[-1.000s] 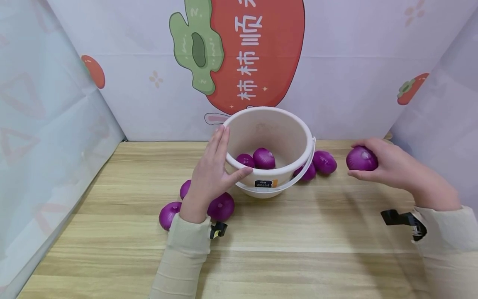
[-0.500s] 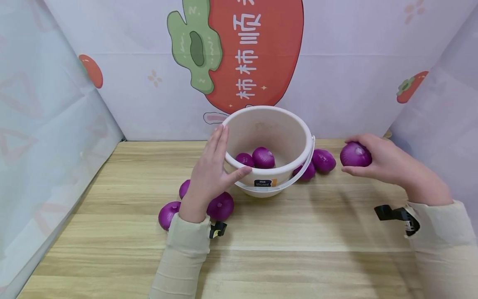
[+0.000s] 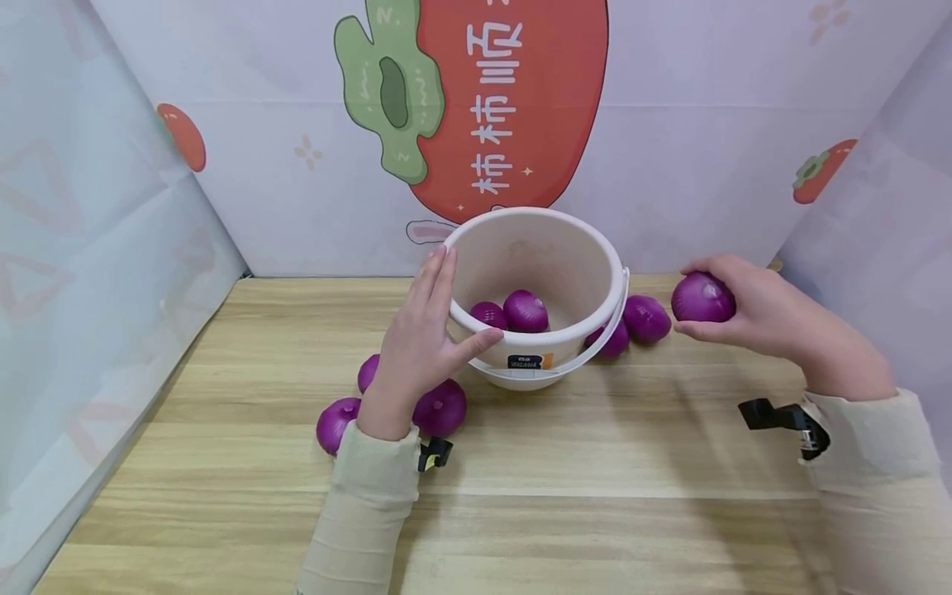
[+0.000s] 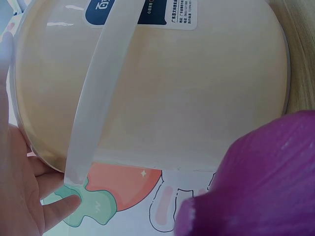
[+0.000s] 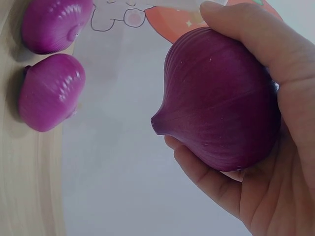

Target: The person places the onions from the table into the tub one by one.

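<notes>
In the head view, my right hand (image 3: 773,318) grips a purple onion (image 3: 702,297) above the table, right of the white bucket (image 3: 524,351). The right wrist view shows this onion (image 5: 221,103) with its pointed tip free of the fingers. My left hand (image 3: 420,343) rests against the bucket's left rim, fingers straight and thumb spread along the front. Inside the bucket lie two onions (image 3: 525,311). Close up, the left wrist view has the bucket's side (image 4: 187,88) and part of an onion (image 4: 266,182).
Two onions (image 3: 646,320) lie on the table at the bucket's right, one partly behind its handle (image 3: 595,351). Several more onions (image 3: 440,408) lie around my left wrist, partly hidden by it. A printed cloth backdrop (image 3: 692,165) rises behind the wooden table (image 3: 565,512).
My right hand has moved left and slightly upward with the onion, closer to the bucket. The left hand and the bucket have stayed in place.
</notes>
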The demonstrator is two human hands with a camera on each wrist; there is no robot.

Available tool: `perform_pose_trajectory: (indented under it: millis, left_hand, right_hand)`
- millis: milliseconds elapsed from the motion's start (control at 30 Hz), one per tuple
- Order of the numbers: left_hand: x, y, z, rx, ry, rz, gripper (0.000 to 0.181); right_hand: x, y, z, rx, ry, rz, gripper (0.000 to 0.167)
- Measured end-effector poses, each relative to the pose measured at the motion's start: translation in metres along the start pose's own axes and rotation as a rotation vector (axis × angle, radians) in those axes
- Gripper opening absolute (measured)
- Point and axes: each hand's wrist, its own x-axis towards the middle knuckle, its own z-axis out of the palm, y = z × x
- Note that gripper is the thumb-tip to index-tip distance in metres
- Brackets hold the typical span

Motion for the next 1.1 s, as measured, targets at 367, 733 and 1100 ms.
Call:
perform_pose_trajectory:
  millis: [367,733,1100]
  left_hand:
    - [0.0,0.0,0.001,-0.008,-0.007,-0.002,0.114]
    - [0.002,-0.001,0.0,-0.008,-0.004,0.0,0.112]
    - [0.002,-0.001,0.0,-0.011,-0.008,-0.001,0.107]
  right_hand:
    - [0.007,-0.007,0.0,0.015,-0.021,0.014,0.059]
    - [0.011,-0.015,-0.004,0.029,0.007,-0.004,0.055]
    - [0.013,-0.023,-0.01,0.026,0.008,0.015,0.057]
